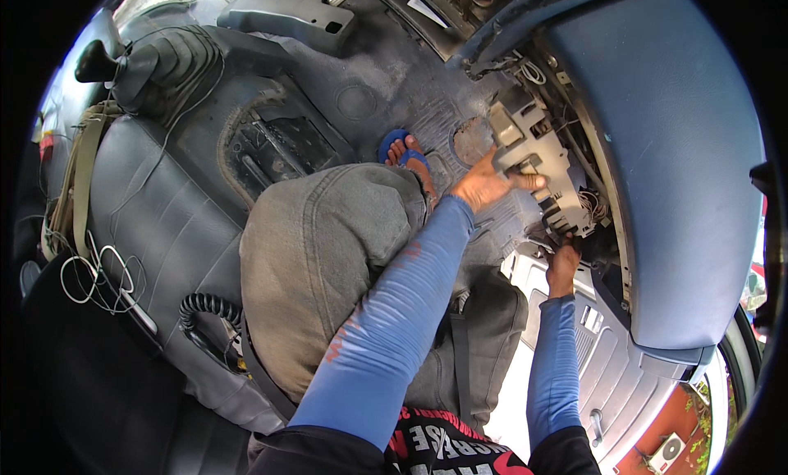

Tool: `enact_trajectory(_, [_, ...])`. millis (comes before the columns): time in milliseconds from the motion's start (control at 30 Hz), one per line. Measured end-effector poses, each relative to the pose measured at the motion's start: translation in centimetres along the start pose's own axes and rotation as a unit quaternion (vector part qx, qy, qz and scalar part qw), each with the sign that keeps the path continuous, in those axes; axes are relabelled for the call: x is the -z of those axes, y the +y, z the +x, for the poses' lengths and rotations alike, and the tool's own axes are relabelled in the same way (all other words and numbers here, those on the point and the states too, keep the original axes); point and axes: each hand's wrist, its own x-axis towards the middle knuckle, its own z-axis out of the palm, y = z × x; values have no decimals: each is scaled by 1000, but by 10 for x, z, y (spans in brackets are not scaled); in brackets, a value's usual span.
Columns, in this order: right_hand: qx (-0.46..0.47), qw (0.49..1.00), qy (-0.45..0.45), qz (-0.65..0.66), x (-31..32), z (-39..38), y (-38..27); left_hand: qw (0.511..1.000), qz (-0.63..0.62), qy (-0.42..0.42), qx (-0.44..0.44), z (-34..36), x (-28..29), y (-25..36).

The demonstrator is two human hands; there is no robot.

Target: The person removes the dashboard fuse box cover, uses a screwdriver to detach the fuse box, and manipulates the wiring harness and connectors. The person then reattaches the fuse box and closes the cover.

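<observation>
Under the dashboard hangs a beige-grey moulded plastic housing [552,147] with slots, sockets and dark connectors along it, like a vehicle's fuse box. My left hand [486,182] grips its near side, the thumb lying across the face and the other fingers partly hidden behind it. At the housing's lower end, my right hand [562,267] is closed, its fingertips tucked in among dark connectors. What those fingertips hold is hidden. A bundle of thin wires [591,204] comes out beside the lower end. Blue sleeves cover both forearms.
The blue dashboard [689,163] curves along the right, with its exposed metal edge beside the housing. An open door [616,376] lies below it. A gear lever [98,63] stands at the upper left, near a loose white cable [98,270]. A detached grey trim piece [287,15] rests on the floor.
</observation>
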Motion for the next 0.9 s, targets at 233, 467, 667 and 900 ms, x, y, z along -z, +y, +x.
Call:
enact_trajectory(233, [-6, 999, 15, 51, 3, -57, -9, 970, -236, 48, 15, -42, 7, -19])
enact_trajectory(467, [62, 988, 22, 136, 2, -140, -34, 947, -245, 206, -38, -97, -2, 31])
enact_trajectory(667, [47, 987, 13, 154, 11, -187, -48, 963, -159, 214, -30, -134, -35, 80])
enact_trajectory(900, [38, 977, 28, 206, -11, -213, -79, 972, -165, 165, 21, -149, -28, 119])
